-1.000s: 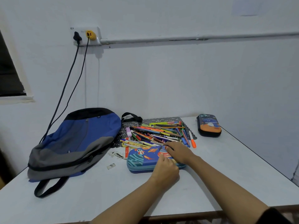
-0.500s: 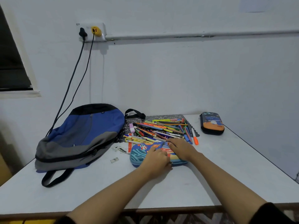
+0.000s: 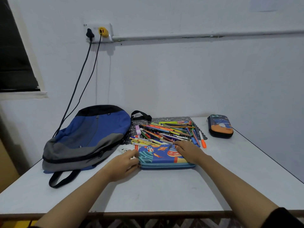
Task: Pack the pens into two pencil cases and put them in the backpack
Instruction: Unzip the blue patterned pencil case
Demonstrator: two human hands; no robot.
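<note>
White tabletop (image 3: 164,191) against a bare white wall carries everything for the job. At its middle lies the blue space-print pencil case (image 3: 158,156), flat and closed. The right hand (image 3: 189,151) rests on the case's right half with fingers straight and spread, pressing it down. The left hand (image 3: 123,163) curls its fingers around the case's left end at the seam; whether they pinch a zip pull I cannot tell.

Just behind this case the loose pens (image 3: 167,132) lie heaped on a dark patterned mat (image 3: 164,120), none packed yet. The second pencil case (image 3: 219,125), black and orange, sits closed well off to the case's right and behind. The blue-and-grey backpack (image 3: 88,137) lies to its left.

This looks like the opening step. Next, the left fingers need to find the zip and run it round while the right hand steadies the shell.
</note>
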